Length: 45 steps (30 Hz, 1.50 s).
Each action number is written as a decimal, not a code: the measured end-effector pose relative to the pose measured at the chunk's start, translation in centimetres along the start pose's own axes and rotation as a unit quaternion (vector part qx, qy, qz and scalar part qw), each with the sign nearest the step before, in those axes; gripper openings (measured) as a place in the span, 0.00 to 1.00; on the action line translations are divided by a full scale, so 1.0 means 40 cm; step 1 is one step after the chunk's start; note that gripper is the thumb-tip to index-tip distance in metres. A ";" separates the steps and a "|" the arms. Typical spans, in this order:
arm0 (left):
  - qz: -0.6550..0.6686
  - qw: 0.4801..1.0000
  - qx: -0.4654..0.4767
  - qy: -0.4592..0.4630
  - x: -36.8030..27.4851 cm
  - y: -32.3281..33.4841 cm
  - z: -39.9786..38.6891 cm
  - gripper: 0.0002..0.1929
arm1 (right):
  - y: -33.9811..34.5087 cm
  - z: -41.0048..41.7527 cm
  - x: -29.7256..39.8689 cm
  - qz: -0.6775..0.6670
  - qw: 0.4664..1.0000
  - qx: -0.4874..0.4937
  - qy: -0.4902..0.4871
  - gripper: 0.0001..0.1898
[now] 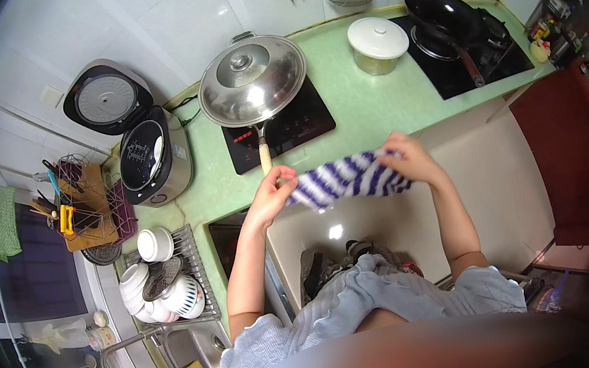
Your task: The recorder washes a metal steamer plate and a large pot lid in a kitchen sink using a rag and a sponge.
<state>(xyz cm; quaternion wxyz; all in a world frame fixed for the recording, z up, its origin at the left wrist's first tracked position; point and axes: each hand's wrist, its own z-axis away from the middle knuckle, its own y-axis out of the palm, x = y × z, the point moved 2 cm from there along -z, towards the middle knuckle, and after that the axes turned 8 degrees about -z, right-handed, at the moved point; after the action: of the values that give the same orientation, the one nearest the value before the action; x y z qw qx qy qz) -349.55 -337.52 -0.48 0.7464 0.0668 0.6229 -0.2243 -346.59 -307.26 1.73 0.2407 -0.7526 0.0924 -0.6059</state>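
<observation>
A purple-and-white striped cloth (350, 176) is stretched between my two hands, in front of the counter's edge. My left hand (274, 189) pinches its left end, close to the light handle of a lidded steel wok (251, 80). At the cloth's right end, my right hand (408, 158) grips it, with some of the fabric folded below the fingers. The wok rests on a black induction cooktop (288, 139) on the green counter (342, 104).
An open rice cooker (155, 158) stands left of the wok. Bowls fill a drying rack (193, 266) beside the steel sink (195, 344). To the right are a white-lidded pot (378, 45) and a black wok (439, 11) on a gas hob (444, 81).
</observation>
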 end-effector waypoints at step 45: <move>-0.550 0.708 -0.444 0.010 -0.295 -0.516 -0.218 0.20 | 0.183 -0.380 -0.659 0.190 0.981 -0.040 -0.027 0.23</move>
<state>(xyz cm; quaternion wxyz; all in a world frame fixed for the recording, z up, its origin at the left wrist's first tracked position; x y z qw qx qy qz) -367.48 -349.63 12.70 0.4281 -0.6242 0.5845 -0.2924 -366.57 -306.06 -22.35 0.3237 -0.7461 0.2516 -0.5246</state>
